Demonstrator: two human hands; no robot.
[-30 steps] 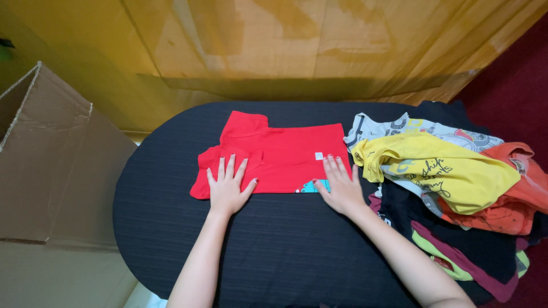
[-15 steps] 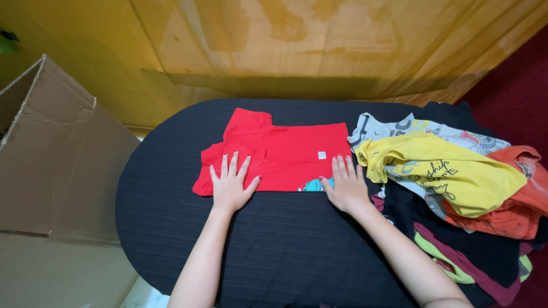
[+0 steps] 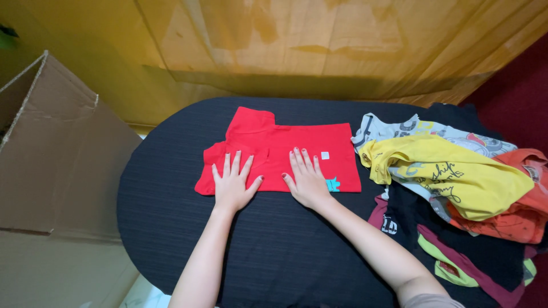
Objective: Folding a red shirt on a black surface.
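I am pressing both palms flat, fingers spread and grasping nothing, on the folded red shirt [image 3: 285, 151] lying mid-table: left hand [image 3: 232, 183] at its 7 o'clock edge, right hand [image 3: 307, 179] at 6 o'clock. The clothes pile [image 3: 456, 177] is sitting at 3 o'clock.

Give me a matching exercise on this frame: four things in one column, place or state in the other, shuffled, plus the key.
Things:
1. red shirt
2. yellow shirt
3. cardboard box
4. right hand

Places or states:
A. on top of the heap of clothes at the right of the table
B. stands open, left of the table
C. flat, fingers spread, pressing on red cloth
D. folded and lying flat at the middle of the dark table

Pairs: 1-D, 2-A, 3-B, 4-C
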